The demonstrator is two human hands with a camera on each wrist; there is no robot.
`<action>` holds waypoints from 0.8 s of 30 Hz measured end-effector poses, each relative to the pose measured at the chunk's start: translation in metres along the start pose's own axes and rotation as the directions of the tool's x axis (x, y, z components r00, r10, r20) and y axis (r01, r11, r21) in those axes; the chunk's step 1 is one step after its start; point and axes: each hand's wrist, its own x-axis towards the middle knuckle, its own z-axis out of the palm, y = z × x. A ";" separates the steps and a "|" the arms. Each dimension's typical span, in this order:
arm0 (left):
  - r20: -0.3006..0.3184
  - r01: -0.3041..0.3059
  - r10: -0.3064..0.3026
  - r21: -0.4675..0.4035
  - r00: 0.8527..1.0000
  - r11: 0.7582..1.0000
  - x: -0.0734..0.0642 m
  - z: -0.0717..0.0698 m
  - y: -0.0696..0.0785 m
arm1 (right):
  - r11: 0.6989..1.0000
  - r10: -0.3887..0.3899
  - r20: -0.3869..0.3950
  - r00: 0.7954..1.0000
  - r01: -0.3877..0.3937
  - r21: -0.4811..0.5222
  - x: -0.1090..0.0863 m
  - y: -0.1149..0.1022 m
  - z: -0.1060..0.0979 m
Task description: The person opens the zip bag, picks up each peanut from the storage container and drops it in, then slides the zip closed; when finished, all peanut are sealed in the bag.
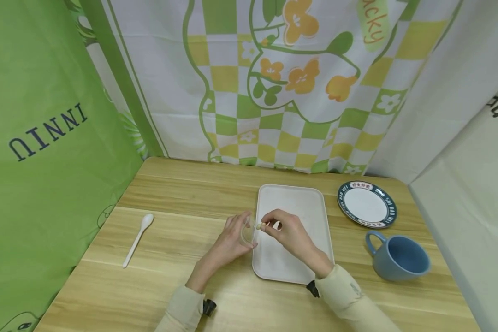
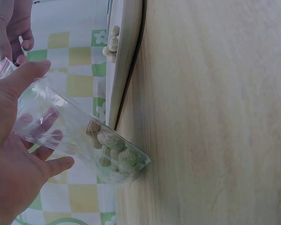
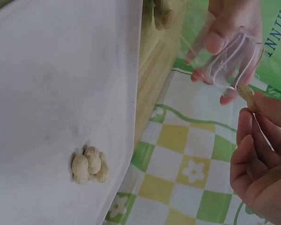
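My left hand (image 1: 234, 237) holds a clear plastic zip bag (image 2: 61, 110) between thumb and fingers, at the left edge of the light tray (image 1: 292, 272). Several unshelled peanuts (image 2: 114, 147) lie at the bottom of the bag. Right at the bag's mouth, my right hand (image 1: 288, 233) pinches a single peanut (image 3: 246, 98) between thumb and fingertips. A small cluster of peanuts (image 3: 90, 165) rests on the tray in the right wrist view; in the head view the right hand mostly hides that spot.
To the left on the wooden table (image 1: 182, 193) lies a white spoon (image 1: 137, 240). A dark-rimmed plate (image 1: 365, 205) sits right of the tray, with a blue mug (image 1: 398, 258) nearer the front. A patterned curtain (image 1: 274, 115) hangs along the back edge.
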 end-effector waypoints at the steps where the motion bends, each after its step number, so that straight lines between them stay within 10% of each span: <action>1: 0.002 0.002 -0.002 0.000 1.000 1.000 0.000 0.000 0.000 | 1.000 -0.007 0.007 1.000 0.007 -0.005 0.000 -0.001 0.001; 16: 0.034 0.021 -0.019 -0.038 0.999 0.999 -0.001 -0.002 -0.001 | 0.994 -0.050 0.087 0.995 0.058 -0.095 0.002 -0.012 0.017; 24: 0.001 0.003 -0.003 -0.010 1.000 1.000 -0.003 -0.004 0.000 | 0.991 -0.007 -0.008 1.000 0.006 -0.133 0.005 0.010 -0.007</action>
